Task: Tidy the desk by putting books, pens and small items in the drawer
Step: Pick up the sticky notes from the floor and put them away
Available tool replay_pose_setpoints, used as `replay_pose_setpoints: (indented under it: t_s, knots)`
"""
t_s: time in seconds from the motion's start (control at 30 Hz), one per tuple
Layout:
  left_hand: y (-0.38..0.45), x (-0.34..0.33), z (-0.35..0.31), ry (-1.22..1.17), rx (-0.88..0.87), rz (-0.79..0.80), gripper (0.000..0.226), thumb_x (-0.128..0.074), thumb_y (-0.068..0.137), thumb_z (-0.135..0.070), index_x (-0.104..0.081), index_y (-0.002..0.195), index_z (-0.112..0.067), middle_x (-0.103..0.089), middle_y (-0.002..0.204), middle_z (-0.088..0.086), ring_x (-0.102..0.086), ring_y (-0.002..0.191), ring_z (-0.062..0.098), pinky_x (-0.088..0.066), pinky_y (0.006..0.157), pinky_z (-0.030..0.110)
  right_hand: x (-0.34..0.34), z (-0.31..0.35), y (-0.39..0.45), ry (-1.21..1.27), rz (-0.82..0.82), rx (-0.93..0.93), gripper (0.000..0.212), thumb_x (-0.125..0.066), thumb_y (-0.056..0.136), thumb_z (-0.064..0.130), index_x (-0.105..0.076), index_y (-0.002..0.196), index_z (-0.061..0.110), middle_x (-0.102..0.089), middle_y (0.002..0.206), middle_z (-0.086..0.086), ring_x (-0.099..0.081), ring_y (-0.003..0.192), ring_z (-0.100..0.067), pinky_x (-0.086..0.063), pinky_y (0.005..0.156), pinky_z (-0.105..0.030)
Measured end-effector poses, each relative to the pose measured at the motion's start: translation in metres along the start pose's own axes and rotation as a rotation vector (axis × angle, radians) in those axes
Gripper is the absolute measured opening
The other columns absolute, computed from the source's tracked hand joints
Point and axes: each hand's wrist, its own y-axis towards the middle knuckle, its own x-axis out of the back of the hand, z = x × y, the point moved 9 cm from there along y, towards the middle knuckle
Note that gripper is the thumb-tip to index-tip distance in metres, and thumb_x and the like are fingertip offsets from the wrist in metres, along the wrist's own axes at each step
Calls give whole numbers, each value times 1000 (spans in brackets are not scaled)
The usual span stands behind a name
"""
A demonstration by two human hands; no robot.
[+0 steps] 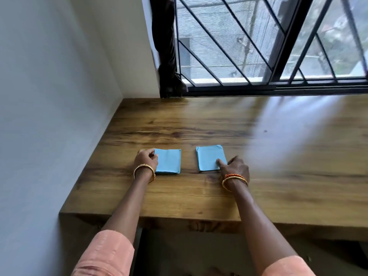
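No text, label, brand, number or sign could be read anywhere in the view. The two blue pads lying on the bench, the left blue pad and the right blue pad, showed plain faces with no print or writing, and the wooden bench bore nothing but its grain.
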Motion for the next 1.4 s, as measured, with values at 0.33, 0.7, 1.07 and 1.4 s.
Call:
replay_pose_setpoints:
  t_s: [0.33, 0.7, 1.07, 1.4]
  knots:
    - [-13, 6, 3, -76, 14, -85, 28, -60, 84, -16, -66, 112, -14, -60, 108, 11, -61, 93, 28, -44, 87, 28, 9, 1, -30, 179, -254, 153, 25, -55, 87, 27, -63, 81, 5, -69, 84, -21, -63, 81, -39, -44, 66, -34]
    - [-155, 53, 24, 6, 23, -517, 23, -53, 83, -16, -66, 101, -10, -61, 101, 15, -58, 94, 35, -48, 79, 39, -42, 39, -104, 194, 31, 596, 30, -57, 86, 27, -61, 64, 6, -65, 63, -14, -60, 64, -34, -38, 56, -30]
    - [-456, 33, 155, 576, 761, -450, 56, -35, 83, -32, -57, 127, -6, -53, 134, 19, -53, 122, 35, -44, 98, 49, -102, -56, -342, -42, 703, 1715, 38, -49, 83, 31, -56, 117, 15, -50, 133, -12, -42, 125, -31, -38, 96, -43]
    - [-786, -18, 142, 424, 1438, -596, 63, -35, 80, -33, -50, 132, -1, -50, 138, 19, -50, 126, 31, -42, 100, 47, -29, -284, -522, -329, 1289, 2291, 60, -34, 84, 37, -49, 131, 3, -45, 141, -20, -43, 131, -36, -39, 101, -52]
